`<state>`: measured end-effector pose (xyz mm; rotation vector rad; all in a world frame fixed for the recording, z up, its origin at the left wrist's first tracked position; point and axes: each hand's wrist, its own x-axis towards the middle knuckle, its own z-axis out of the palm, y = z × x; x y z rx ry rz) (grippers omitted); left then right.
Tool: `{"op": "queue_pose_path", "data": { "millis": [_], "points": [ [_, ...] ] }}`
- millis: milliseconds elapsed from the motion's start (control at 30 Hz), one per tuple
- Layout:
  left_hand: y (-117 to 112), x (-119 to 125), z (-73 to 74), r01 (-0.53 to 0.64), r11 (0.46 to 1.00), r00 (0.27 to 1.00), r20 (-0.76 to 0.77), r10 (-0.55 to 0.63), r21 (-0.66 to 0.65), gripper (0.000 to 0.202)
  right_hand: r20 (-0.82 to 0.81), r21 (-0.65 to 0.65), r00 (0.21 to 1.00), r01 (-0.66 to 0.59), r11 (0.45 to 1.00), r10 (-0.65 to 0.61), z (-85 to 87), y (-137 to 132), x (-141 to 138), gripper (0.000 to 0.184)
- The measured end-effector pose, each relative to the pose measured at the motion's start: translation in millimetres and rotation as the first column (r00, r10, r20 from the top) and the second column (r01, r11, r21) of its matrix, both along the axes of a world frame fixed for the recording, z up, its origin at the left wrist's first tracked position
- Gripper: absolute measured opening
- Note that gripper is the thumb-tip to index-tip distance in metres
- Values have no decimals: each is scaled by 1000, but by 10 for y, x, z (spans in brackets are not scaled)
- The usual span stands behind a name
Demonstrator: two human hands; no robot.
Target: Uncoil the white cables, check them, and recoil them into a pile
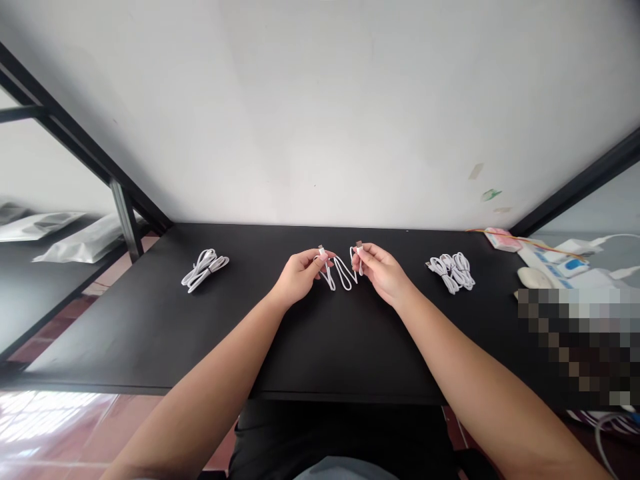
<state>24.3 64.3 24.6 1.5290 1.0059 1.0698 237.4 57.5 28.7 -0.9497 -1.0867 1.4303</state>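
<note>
A white cable (343,272) hangs in loops between my two hands above the middle of the black table (320,340). My left hand (299,276) pinches one plug end of it, fingers closed. My right hand (381,270) pinches the other plug end, fingers closed too. Both hands are held a little above the table top, close to each other.
A coiled white cable (205,269) lies on the table at the left. A heap of white cables (452,271) lies at the right. Further right are a pink packet (502,239), white boxes and a blurred patch. A black shelf post (125,220) stands at the left; a white wall is behind.
</note>
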Motion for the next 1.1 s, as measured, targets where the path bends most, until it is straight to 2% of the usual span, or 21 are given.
{"op": "queue_pose_path", "data": {
  "millis": [133, 333, 700, 900, 1000, 1033, 1100],
  "points": [
    [0, 10, -4, 53, 999, 997, 52, -52, -12, 44, 91, 28, 996, 9, 1000, -12, -4, -19, -13, 38],
    [-9, 21, 21, 67, 996, 994, 89, -62, -52, 39, 107, 52, 994, -5, 999, -1, -16, -24, -14, 37],
    [-20, 28, 53, 61, 997, 995, 80, -57, -53, 40, 141, 65, 990, 2, 998, -12, -22, -23, -10, 35],
    [-18, 8, 12, 17, 1000, 1000, 18, -17, 0, 39, 170, 95, 983, 47, 994, -63, -81, 16, -9, 39],
    [-46, -2, 13, -27, 995, 998, -51, 32, 99, 35, 298, 225, 947, 49, 973, -116, -78, 2, 10, 36],
    [-62, -3, 27, -47, 986, 995, -83, 61, 161, 33, 367, 311, 917, 38, 950, -157, -64, -12, 18, 32],
    [-98, -3, 73, -75, 944, 981, -145, 127, 320, 27, 489, 512, 821, 4, 859, -295, -16, -50, 30, 22]
  ]
}}
